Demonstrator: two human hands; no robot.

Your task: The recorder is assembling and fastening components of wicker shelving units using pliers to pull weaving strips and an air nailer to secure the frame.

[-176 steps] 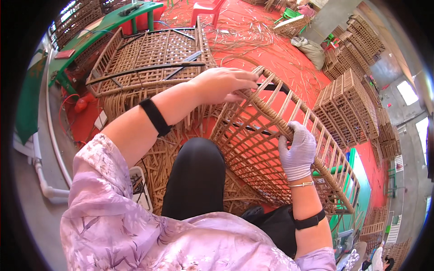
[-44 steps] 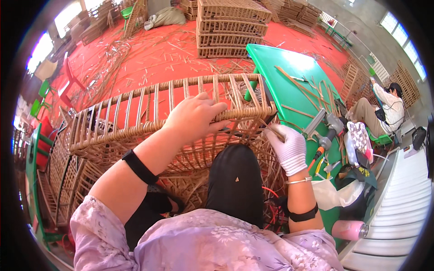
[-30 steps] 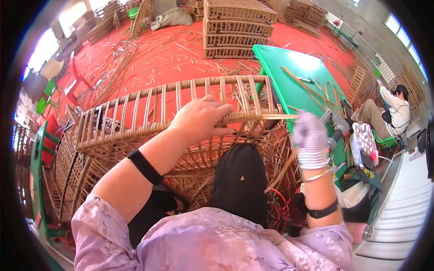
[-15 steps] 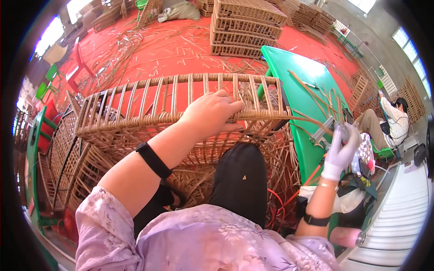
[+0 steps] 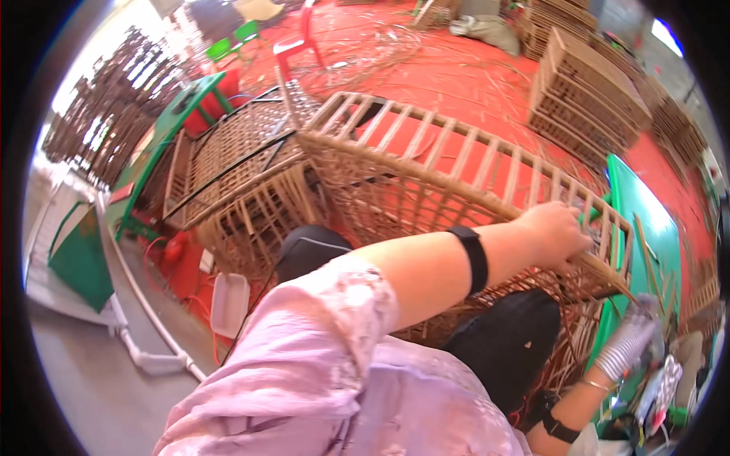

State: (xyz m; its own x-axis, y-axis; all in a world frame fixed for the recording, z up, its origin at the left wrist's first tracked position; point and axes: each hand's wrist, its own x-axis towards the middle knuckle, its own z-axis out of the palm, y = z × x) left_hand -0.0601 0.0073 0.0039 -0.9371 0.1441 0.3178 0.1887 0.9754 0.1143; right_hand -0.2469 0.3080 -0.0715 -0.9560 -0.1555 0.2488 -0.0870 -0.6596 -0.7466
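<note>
A long brown wicker basket frame (image 5: 411, 171) with slatted sides lies slantwise across my knees, one end toward the far left and the other toward the right. My bare left hand (image 5: 559, 235) is closed over its near wrapped rim, close to the right end. Beyond that end, my right hand (image 5: 635, 334) in a whitish glove is low beside the green table (image 5: 646, 205). Motion smears its fingers, so whether it holds something does not show. Several loose wicker strips (image 5: 646, 251) lie on that table.
More wicker panels (image 5: 243, 156) lean at the left beside another green table (image 5: 163, 148). Stacked wicker baskets (image 5: 582, 99) stand at the far right. A white tray (image 5: 230, 304) and a pale pipe (image 5: 144, 334) are low on the left. Cane scraps litter the red floor (image 5: 372, 45).
The view has swung left, so the basket and both hands appear farther right. My left hand stays on the rim. The silver tool seen earlier at my right hand can no longer be made out.
</note>
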